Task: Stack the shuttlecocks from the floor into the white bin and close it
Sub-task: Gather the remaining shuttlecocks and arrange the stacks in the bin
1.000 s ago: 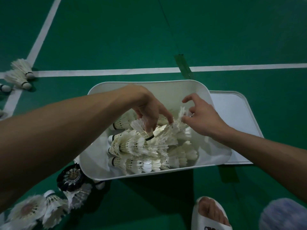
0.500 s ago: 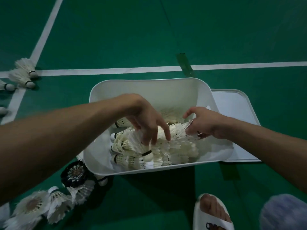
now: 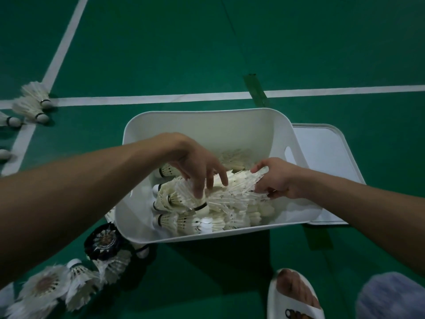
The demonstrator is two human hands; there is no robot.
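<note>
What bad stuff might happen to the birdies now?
1. The right hand grips the feathered end of a stacked row in the white bin; squeezing may bend the feathers.
2. The left hand is on a black-banded shuttlecock; a hard push might knock the rows crooked.
3. Loose shuttlecocks lie against the bin's near left corner; shifting the bin might crush them.

bare forearms, white slide sandal
</note>
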